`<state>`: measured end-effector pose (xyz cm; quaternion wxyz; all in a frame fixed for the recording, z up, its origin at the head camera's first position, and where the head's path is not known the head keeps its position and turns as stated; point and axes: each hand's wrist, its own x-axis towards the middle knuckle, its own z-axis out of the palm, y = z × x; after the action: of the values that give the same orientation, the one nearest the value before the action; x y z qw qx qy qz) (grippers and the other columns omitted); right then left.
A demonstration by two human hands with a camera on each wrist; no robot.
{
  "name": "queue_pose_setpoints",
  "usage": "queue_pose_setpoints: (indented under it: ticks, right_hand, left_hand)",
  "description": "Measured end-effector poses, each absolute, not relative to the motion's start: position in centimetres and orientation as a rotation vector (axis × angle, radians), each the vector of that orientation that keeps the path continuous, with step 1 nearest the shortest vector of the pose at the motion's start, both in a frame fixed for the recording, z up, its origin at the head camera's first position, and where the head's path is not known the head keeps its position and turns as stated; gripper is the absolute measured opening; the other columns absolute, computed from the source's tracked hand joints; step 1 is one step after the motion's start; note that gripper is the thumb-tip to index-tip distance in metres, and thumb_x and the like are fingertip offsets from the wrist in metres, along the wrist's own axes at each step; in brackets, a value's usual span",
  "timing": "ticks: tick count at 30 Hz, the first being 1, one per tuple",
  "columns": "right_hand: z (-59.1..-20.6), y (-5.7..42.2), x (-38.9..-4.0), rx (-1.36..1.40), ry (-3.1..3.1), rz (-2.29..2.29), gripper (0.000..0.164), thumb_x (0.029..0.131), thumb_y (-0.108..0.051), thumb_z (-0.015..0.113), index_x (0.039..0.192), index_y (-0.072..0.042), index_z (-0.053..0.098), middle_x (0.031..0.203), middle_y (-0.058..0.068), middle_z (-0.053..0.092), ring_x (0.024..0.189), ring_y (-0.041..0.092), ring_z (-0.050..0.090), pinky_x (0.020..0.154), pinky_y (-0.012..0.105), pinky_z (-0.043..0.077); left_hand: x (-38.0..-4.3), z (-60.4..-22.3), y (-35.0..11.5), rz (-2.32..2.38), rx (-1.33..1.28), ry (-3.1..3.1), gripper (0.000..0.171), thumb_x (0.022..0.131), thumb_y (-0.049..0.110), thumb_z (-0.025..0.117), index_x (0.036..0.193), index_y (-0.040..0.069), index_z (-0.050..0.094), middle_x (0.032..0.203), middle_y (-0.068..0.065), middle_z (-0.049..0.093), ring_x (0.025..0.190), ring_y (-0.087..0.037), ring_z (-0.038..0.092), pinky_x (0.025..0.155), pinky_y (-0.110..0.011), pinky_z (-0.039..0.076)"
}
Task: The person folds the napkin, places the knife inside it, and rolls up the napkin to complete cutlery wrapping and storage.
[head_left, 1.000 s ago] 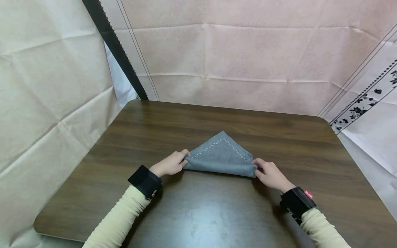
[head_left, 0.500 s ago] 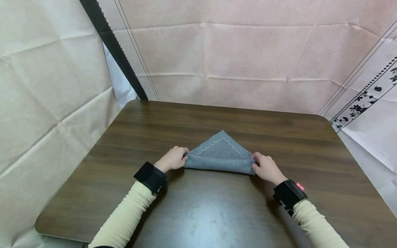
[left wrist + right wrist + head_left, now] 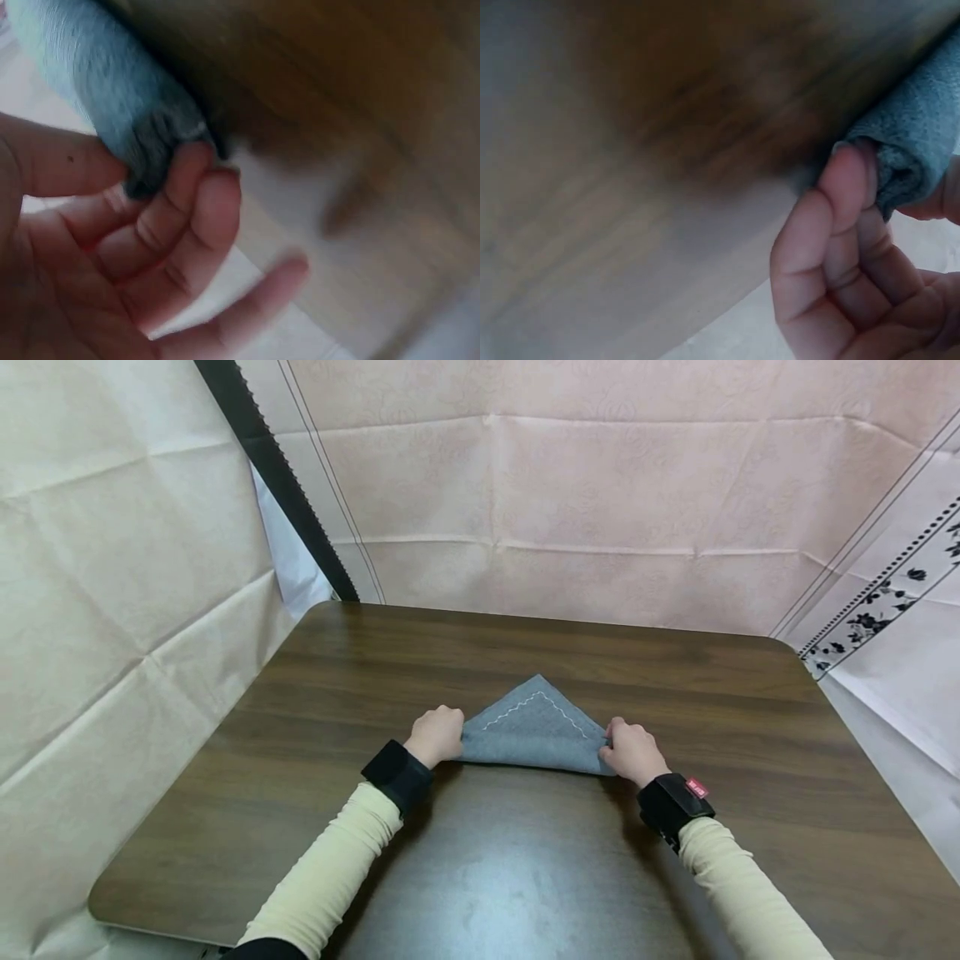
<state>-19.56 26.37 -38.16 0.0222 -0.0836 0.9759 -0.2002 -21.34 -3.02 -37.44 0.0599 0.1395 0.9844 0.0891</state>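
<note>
A grey-blue cloth (image 3: 536, 731) with a wavy white stitched line lies on the table, its far part a triangle pointing away and its near edge rolled up. My left hand (image 3: 437, 735) pinches the left end of the roll. In the left wrist view, the thumb and fingertips (image 3: 217, 195) close on the dark, bunched end of the cloth (image 3: 112, 82). At the opposite end, my right hand (image 3: 635, 752) grips the roll between thumb and fingers. Its layered spiral end shows beside the right fingers (image 3: 844, 187) in the right wrist view.
The brown wooden table (image 3: 480, 852) has rounded corners and its far edge lies beyond the cloth. Pale creased sheeting (image 3: 600, 493) hangs behind it and at the left. A dark strip (image 3: 281, 477) runs down the sheeting at the back left.
Both hands have moved slightly away from the body and closer together. The near edge of the cloth has rolled farther toward its point, covering more of the white stitching.
</note>
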Motion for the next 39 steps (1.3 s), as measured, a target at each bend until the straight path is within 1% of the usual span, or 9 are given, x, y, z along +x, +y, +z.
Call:
queue_pose_setpoints:
  ticks: [3, 8, 11, 14, 18, 21, 27, 33, 39]
  right_hand:
    - [-38.2, 26.1, -19.8, -0.184, 3.043, -0.541, 0.019, 0.077, -0.008, 0.057, 0.091, 0.005, 0.052, 0.078, 0.018, 0.058, 0.069, 0.033, 0.056, 0.06, 0.044, 0.045]
    - [-38.5, 25.2, -20.0, -0.131, 3.112, -0.414, 0.027, 0.074, -0.009, 0.055, 0.095, 0.008, 0.052, 0.079, 0.024, 0.059, 0.067, 0.038, 0.057, 0.055, 0.047, 0.046]
    - [-38.7, 24.7, -20.1, -0.147, 3.14, -0.388, 0.029, 0.073, -0.008, 0.055, 0.097, 0.008, 0.053, 0.081, 0.025, 0.06, 0.066, 0.039, 0.058, 0.054, 0.048, 0.047]
    - [-38.8, 24.3, -20.2, -0.165, 3.162, -0.372, 0.027, 0.074, -0.007, 0.054, 0.096, 0.008, 0.053, 0.08, 0.025, 0.06, 0.063, 0.038, 0.058, 0.052, 0.047, 0.046]
    - [-38.9, 23.9, -19.9, -0.27, 3.283, -0.246, 0.015, 0.073, -0.005, 0.058, 0.085, 0.004, 0.055, 0.072, 0.021, 0.06, 0.058, 0.036, 0.056, 0.045, 0.045, 0.044]
    - [-39.3, 23.6, -19.5, -0.602, 3.423, 0.005, 0.009, 0.074, -0.003, 0.063, 0.078, 0.0, 0.056, 0.07, 0.015, 0.059, 0.063, 0.032, 0.056, 0.048, 0.041, 0.044]
    - [-40.4, 23.3, -17.6, -1.181, 3.371, 0.116, 0.026, 0.073, -0.002, 0.063, 0.098, 0.002, 0.064, 0.095, 0.014, 0.063, 0.09, 0.029, 0.057, 0.071, 0.042, 0.048]
    - [-41.1, 22.8, -15.9, -1.085, 3.207, 0.05, 0.051, 0.073, -0.008, 0.061, 0.119, 0.012, 0.051, 0.116, 0.024, 0.056, 0.108, 0.036, 0.051, 0.084, 0.047, 0.044]
    - [-40.4, 22.4, -16.7, -1.169, 3.248, 0.207, 0.041, 0.068, -0.002, 0.071, 0.106, 0.008, 0.058, 0.097, 0.019, 0.06, 0.09, 0.032, 0.056, 0.069, 0.042, 0.049]
  left_hand:
    - [-20.9, -37.7, -1.7, 0.108, 0.387, 3.093, 0.013, 0.082, 0.005, 0.059, 0.069, 0.004, 0.059, 0.071, -0.009, 0.057, 0.063, -0.026, 0.056, 0.062, -0.049, 0.044]
    - [-19.8, -38.5, -0.2, -0.263, 0.719, 3.354, 0.017, 0.082, 0.003, 0.057, 0.094, 0.008, 0.069, 0.091, -0.013, 0.062, 0.085, -0.032, 0.058, 0.079, -0.061, 0.037]
    - [-18.7, -38.5, 0.4, -0.224, 1.003, 3.158, 0.038, 0.088, 0.004, 0.051, 0.125, 0.012, 0.055, 0.123, -0.016, 0.051, 0.114, -0.034, 0.047, 0.09, -0.061, 0.031]
    - [-17.6, -37.9, 1.0, -0.091, 0.963, 2.894, 0.054, 0.093, 0.013, 0.046, 0.144, 0.02, 0.028, 0.146, -0.013, 0.027, 0.132, -0.031, 0.025, 0.097, -0.061, 0.025]
    - [-17.1, -37.8, 1.5, -0.087, 0.85, 2.819, 0.064, 0.093, 0.031, 0.049, 0.147, 0.024, 0.016, 0.15, -0.011, 0.016, 0.136, -0.03, 0.016, 0.099, -0.062, 0.018]
    - [-17.1, -37.9, 1.9, -0.073, 0.843, 2.799, 0.071, 0.09, 0.042, 0.051, 0.147, 0.022, 0.015, 0.15, -0.012, 0.013, 0.136, -0.03, 0.015, 0.098, -0.063, 0.017]
    - [-17.3, -38.1, 2.5, -0.011, 0.856, 2.774, 0.075, 0.086, 0.048, 0.054, 0.147, 0.022, 0.017, 0.15, -0.013, 0.014, 0.136, -0.031, 0.015, 0.098, -0.064, 0.017]
    - [-17.3, -38.6, 2.4, -0.058, 0.869, 2.78, 0.071, 0.086, 0.03, 0.06, 0.146, 0.023, 0.022, 0.147, -0.013, 0.025, 0.132, -0.032, 0.025, 0.094, -0.063, 0.026]
    - [-17.6, -38.3, 2.7, -0.15, 0.901, 2.922, 0.059, 0.089, 0.009, 0.057, 0.14, 0.027, 0.035, 0.132, -0.017, 0.042, 0.119, -0.035, 0.041, 0.082, -0.058, 0.041]
